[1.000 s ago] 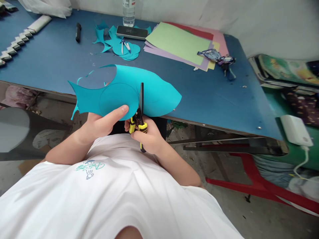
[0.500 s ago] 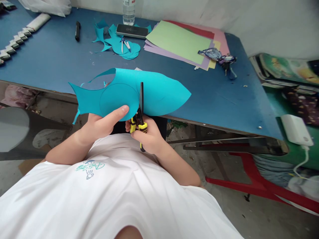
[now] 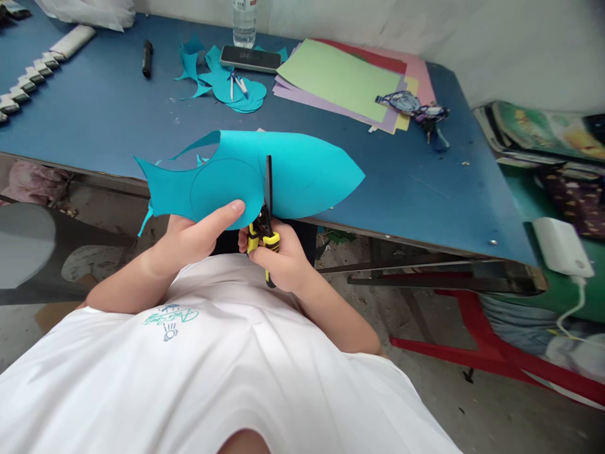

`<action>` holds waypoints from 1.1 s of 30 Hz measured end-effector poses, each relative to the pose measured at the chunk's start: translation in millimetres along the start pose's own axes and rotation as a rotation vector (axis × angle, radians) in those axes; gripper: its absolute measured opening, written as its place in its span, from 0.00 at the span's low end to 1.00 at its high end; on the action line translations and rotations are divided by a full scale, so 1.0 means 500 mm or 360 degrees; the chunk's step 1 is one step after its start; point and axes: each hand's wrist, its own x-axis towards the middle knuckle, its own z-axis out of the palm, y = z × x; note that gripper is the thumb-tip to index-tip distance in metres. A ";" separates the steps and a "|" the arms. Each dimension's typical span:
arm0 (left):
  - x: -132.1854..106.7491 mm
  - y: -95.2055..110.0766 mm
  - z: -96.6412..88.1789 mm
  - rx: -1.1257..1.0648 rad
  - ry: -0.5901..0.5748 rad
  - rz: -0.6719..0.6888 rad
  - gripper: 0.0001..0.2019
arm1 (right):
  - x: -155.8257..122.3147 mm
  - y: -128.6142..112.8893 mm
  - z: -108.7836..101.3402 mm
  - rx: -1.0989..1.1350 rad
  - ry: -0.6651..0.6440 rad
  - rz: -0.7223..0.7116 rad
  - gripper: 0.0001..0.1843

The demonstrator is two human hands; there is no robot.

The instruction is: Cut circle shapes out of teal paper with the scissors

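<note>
My left hand (image 3: 203, 233) pinches a sheet of turquoise paper (image 3: 302, 170) near its lower edge, thumb on top and the other fingers hidden beneath. A drawn circle shows on the part under my thumb, and curved pieces are cut out of the sheet's left side. My right hand (image 3: 278, 255) is closed around the yellow and black handles of a pair of scissors (image 3: 268, 189). One dark blade lies over the paper, pointing away from me, at the right edge of the circle. The other blade is hidden below the sheet.
On the blue table (image 3: 425, 195) lie turquoise paper circles (image 3: 255, 94) with a compass (image 3: 239, 85), scraps (image 3: 189, 63), a phone (image 3: 250, 58), a marker (image 3: 147, 60) and coloured sheets (image 3: 340, 75). A water bottle (image 3: 244, 25) stands behind. A red stool (image 3: 477, 334) is at right.
The turquoise sheet has shifted very slightly to the right at its outer ends. Both hands and the scissors stay almost in the same place.
</note>
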 end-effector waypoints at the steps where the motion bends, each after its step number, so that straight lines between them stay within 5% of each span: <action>1: 0.000 0.001 0.000 0.0003 0.0002 0.0002 0.23 | 0.000 0.001 0.000 -0.0015 0.0003 -0.0010 0.13; 10: -0.004 -0.013 -0.013 0.0026 0.0238 0.0166 0.20 | -0.001 0.002 -0.005 -0.0078 0.0009 -0.0036 0.12; 16: 0.002 0.001 -0.017 0.0158 -0.0009 -0.0002 0.27 | -0.001 -0.003 -0.005 -0.0127 0.0004 -0.0037 0.10; 25: -0.008 -0.010 -0.011 0.0047 0.0236 0.0090 0.23 | -0.002 -0.006 -0.007 -0.0151 0.0009 -0.0050 0.09; 33: -0.006 -0.011 -0.015 0.0060 0.0258 0.0171 0.21 | -0.001 -0.004 -0.007 -0.0169 0.0027 -0.0049 0.09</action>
